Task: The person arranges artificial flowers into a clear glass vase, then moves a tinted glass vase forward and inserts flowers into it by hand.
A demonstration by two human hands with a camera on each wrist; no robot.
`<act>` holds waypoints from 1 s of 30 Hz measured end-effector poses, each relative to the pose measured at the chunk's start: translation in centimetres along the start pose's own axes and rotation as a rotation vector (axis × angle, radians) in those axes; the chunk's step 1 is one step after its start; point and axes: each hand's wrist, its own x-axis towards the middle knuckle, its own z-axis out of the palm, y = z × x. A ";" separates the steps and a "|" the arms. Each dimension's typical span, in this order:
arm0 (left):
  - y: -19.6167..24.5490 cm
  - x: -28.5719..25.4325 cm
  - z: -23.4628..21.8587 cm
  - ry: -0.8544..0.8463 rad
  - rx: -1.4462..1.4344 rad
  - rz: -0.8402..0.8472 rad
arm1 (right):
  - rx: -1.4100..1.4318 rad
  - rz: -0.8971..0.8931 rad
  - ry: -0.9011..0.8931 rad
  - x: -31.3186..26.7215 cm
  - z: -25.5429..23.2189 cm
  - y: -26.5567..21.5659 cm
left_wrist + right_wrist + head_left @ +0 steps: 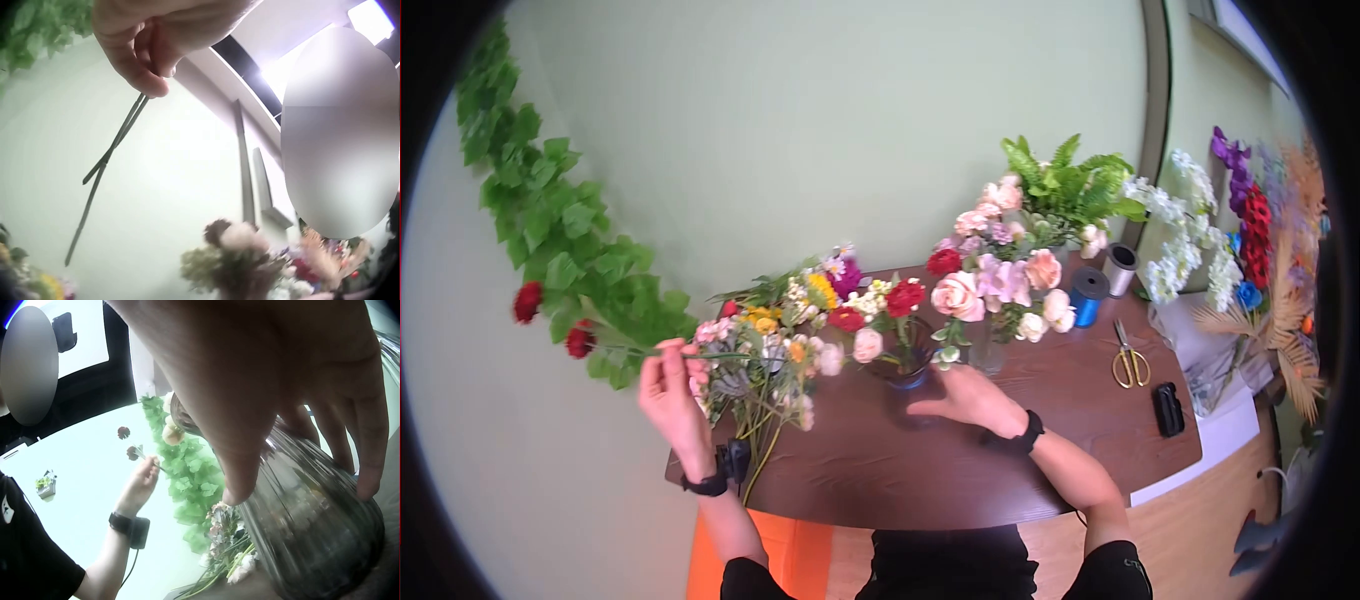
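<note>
My left hand (672, 400) is raised at the left, pinching the thin green stems (105, 159) of two red flowers (580, 339) between thumb and fingertips. The blooms point left, beside the hanging ivy; below the fingers, the stem ends cross in the left wrist view. On the table my right hand (975, 400) holds a ribbed, dark-tinted glass vase (306, 531), thumb on one side and fingers around the other. A red flower (905, 298) and a cream rose (867, 346) stand in that vase.
A pile of mixed flowers (765, 340) lies on the table's left. Behind my right hand stands another glass vase (987, 356) with pink roses. Farther right are blue (1089, 290) and silver (1119, 265) ribbon spools, gold-handled scissors (1131, 366) and a black case (1168, 409).
</note>
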 end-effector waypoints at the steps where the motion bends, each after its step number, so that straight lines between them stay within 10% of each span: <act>1: 1.9 -0.2 1.2 -0.011 -0.155 -0.022 | -0.009 0.014 0.010 0.0 0.0 0.3; 19: -0.2 -1.7 12.2 -0.725 0.028 -0.410 | -0.051 -0.044 0.020 -0.1 0.3 0.6; 30: -2.9 -1.3 11.4 -0.860 0.290 -0.044 | -0.017 0.044 -0.056 0.2 0.6 1.3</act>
